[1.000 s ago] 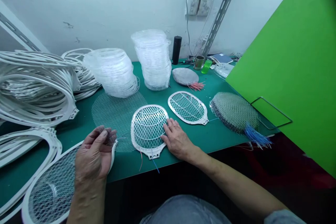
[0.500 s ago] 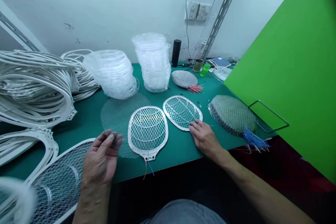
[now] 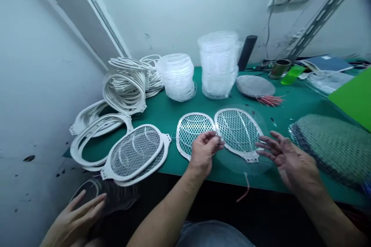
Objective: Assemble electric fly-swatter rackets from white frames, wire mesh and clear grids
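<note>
My left hand (image 3: 203, 152) pinches the left edge of a fine round mesh sheet (image 3: 243, 168), which lies over or just above a white oval frame with netting (image 3: 239, 127). My right hand (image 3: 290, 158) is open, fingers spread, at the right edge of that sheet; whether it touches is unclear. A second white netted frame (image 3: 191, 123) lies to the left, partly behind my left hand. From the table's front edge hangs a reddish wire (image 3: 246, 189). A stack of coarser round mesh (image 3: 333, 150) sits right of my right hand.
Another person's hand (image 3: 78, 216) is at lower left, below stacked netted frames (image 3: 137, 150). White rings (image 3: 124, 88), clear plastic stacks (image 3: 218, 65), a grey mesh pile (image 3: 255, 86) with red wires, a black cylinder (image 3: 247, 52) and a green panel (image 3: 353, 96) surround the green table (image 3: 162, 112).
The view has swung left. My left hand has moved rightward with the mesh sheet, now over the right frame. My right hand has left that frame's rim and spread its fingers. Another person's hand has appeared.
</note>
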Motion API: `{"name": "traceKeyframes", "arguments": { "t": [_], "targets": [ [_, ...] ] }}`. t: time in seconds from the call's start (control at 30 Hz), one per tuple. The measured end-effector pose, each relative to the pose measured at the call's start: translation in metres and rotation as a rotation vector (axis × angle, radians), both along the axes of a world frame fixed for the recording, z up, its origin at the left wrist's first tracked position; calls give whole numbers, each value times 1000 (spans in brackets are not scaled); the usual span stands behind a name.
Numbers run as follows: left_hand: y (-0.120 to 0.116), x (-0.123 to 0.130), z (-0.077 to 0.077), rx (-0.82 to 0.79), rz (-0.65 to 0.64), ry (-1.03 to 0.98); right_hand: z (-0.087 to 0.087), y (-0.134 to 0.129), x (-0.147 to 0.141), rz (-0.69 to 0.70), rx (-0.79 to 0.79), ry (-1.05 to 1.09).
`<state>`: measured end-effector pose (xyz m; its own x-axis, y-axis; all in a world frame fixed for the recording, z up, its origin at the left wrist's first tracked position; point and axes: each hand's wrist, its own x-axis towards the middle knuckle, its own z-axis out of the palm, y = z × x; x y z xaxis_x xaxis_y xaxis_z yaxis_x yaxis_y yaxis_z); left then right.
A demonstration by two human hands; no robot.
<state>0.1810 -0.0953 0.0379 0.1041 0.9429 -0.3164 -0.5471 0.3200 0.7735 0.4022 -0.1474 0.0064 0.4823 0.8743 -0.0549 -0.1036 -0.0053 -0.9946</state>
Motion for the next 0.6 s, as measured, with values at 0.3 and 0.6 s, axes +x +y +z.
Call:
{"name": "traceKeyframes", "arguments": {
  "t": [0.3, 0.6],
  "targets": [
    [-25, 6, -18, 577, -169, 805, 2, 29, 27, -267, 54, 46],
    [-14, -50, -55, 1185, -254, 1556, -20, 61, 54, -164, -19, -28]
  ]
}}
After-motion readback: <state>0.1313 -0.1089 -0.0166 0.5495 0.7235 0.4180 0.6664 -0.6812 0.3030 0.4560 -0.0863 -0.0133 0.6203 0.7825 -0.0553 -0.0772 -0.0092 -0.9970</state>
